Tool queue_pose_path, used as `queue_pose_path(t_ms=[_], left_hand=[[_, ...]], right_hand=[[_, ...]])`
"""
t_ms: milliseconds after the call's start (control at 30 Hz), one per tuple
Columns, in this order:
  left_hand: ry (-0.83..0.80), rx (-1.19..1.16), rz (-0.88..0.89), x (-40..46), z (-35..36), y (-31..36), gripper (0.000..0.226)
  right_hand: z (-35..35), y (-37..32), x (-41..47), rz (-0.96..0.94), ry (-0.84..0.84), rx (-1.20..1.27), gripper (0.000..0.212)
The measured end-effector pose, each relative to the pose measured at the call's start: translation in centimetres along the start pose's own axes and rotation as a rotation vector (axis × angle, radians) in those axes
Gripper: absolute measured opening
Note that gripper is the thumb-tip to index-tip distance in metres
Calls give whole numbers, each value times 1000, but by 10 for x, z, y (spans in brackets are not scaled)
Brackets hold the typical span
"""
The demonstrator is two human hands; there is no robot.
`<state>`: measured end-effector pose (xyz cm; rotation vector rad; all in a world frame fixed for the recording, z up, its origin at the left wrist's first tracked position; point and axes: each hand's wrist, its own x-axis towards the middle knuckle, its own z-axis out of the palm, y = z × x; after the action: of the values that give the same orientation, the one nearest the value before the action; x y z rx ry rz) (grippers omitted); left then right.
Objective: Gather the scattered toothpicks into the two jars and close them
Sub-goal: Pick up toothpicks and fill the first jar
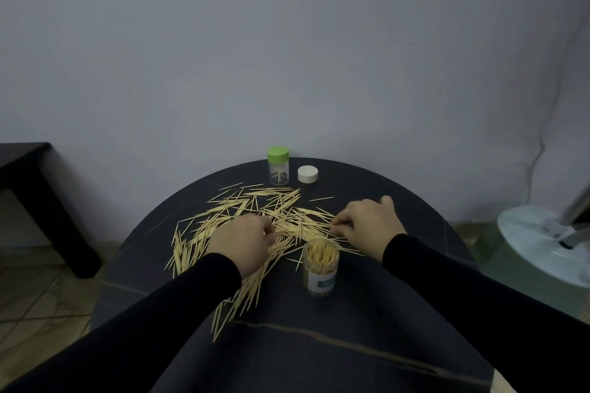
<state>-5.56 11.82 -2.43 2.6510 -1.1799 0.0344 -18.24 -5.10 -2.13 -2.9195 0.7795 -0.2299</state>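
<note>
Pale wooden toothpicks (255, 207) lie scattered across the middle and left of a round dark table (319, 344). An open clear jar (320, 268) stands near the middle, packed with upright toothpicks. At the far edge stands a second clear jar (278, 169) with a green lid on; only a few toothpicks show inside. A loose white lid (308, 174) lies just right of it. My left hand (242, 241) rests on the pile, fingers curled, pinching toothpicks. My right hand (370, 223) pinches toothpicks just behind the open jar.
A dark side table (28, 169) stands at the left by the wall. A white round fan base (542, 242) with a cable sits on the floor at the right. The table's near half holds only my sleeves.
</note>
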Motion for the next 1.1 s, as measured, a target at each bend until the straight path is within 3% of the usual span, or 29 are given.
queue_pose_path(t_ms=[133, 233, 367, 500, 667, 833, 967, 1100], left_hand=[[47, -16, 8, 0, -2, -2, 22], [92, -82, 23, 1, -3, 0, 23], [110, -400, 40, -1, -8, 9, 13], [105, -741, 95, -7, -14, 16, 11], [-20, -1005, 200, -13, -17, 21, 9], [-157, -906, 205, -16, -4, 20, 9], [-42, -687, 298, -17, -2, 20, 3], [12, -644, 320, -14, 2, 17, 9]], right_hand=[[-2, 1, -2, -5, 36, 26, 23], [-2, 1, -4, 21, 19, 225, 22], [-4, 0, -3, -17, 33, 547, 6], [-17, 0, -9, -135, 55, 863, 11], [-24, 1, -16, -258, 52, 963, 7], [-20, 6, -21, -259, -79, 905, 6], [-19, 6, -24, -237, -155, 783, 6], [-20, 0, -24, -249, -193, 728, 9]])
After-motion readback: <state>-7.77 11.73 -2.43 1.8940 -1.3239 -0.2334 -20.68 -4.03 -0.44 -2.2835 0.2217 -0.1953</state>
